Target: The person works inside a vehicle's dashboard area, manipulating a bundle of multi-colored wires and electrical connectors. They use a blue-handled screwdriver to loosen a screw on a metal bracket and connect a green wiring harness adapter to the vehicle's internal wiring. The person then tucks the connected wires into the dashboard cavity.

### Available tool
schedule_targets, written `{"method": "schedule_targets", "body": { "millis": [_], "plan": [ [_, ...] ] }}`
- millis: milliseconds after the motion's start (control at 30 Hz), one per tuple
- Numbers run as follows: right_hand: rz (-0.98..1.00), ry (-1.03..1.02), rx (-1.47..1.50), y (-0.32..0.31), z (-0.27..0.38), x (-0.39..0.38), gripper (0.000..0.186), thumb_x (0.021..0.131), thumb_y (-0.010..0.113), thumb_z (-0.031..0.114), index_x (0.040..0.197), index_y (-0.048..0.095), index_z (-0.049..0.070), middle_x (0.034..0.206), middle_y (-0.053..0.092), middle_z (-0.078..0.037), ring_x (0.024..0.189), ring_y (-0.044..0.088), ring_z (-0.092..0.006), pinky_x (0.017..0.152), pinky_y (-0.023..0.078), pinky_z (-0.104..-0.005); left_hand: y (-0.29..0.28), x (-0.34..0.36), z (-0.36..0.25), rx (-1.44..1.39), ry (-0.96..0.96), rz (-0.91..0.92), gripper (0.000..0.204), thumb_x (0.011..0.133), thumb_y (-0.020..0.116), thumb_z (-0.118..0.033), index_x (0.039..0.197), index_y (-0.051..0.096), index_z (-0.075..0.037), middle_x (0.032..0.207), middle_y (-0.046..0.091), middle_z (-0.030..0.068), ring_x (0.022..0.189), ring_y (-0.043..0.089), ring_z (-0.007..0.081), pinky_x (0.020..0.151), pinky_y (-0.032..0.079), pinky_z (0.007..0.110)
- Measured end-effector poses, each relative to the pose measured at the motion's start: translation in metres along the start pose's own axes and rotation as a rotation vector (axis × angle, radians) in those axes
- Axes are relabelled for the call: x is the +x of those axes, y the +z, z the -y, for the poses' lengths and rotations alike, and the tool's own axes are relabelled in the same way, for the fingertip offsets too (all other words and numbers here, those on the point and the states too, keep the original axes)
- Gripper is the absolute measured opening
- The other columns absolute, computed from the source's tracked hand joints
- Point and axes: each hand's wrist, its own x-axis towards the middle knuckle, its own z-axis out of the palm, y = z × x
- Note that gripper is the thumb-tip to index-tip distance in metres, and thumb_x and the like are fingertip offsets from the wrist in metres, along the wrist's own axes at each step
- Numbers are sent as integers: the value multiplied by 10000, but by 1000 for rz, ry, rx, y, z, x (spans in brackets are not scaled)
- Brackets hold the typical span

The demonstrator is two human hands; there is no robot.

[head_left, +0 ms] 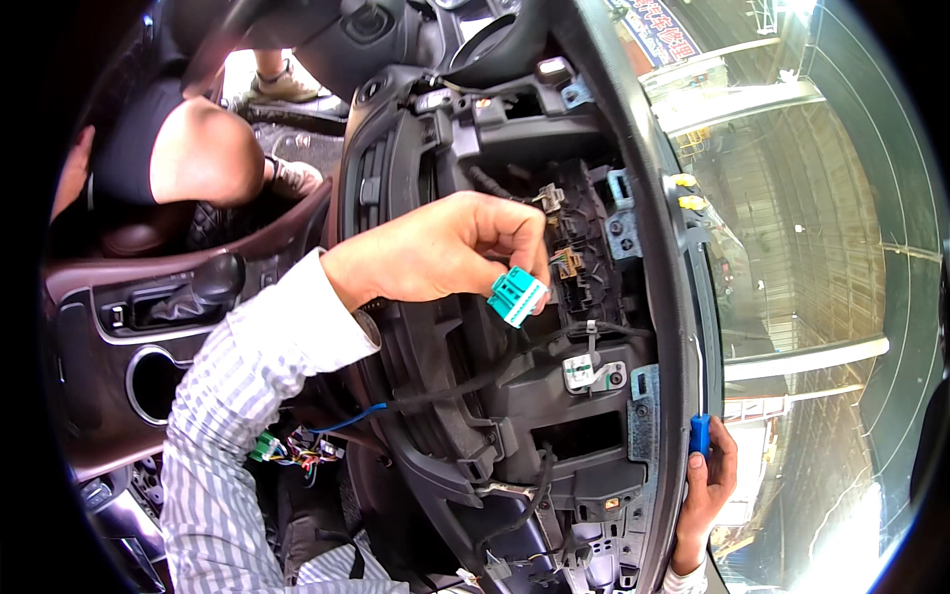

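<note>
My left hand point(450, 247), its arm in a striped sleeve, pinches a teal plug connector point(517, 295) with a pale pin face. It is held above the opened dashboard point(465, 366). A black wire harness point(465, 384) with a bit of blue tape runs below the connector; whether the two join is hidden. At the lower right my right hand point(708, 485) is closed round the blue handle of a screwdriver point(700, 434). Its thin shaft points away from me along the base of the windshield. A white connector point(579, 373) sits on a bracket below the teal one.
Another person's bare knee point(208, 153) and shoes are at the upper left, by the steering wheel. The gear lever point(218, 277) and cup holder point(153, 386) are on the left. Loose coloured wires point(302, 450) hang beside my left sleeve. The windshield point(792, 257) curves along the right.
</note>
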Motion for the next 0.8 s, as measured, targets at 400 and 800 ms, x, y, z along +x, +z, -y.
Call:
{"method": "schedule_targets", "body": {
  "millis": [400, 800],
  "plan": [
    [0, -2, 8, 0, -5, -4, 512, 976, 625, 182, 1407, 487, -58, 1335, 569, -146, 1195, 547, -213, 1066, 392, -353, 22, -2, -9, 299, -158, -236, 215, 918, 720, -88, 1071, 686, 59, 904, 721, 74, 814, 684, 121, 765, 530, 270],
    [-9, 17, 21, 4, 1, -3, 508, 975, 628, 193, 1399, 490, -50, 1315, 565, -144, 1170, 542, -211, 1040, 396, -348, 34, -2, -19, 637, -111, -244, 139, 892, 704, -47, 877, 616, 60, 765, 668, 89, 669, 678, 137, 626, 517, 282]
  ]
}}
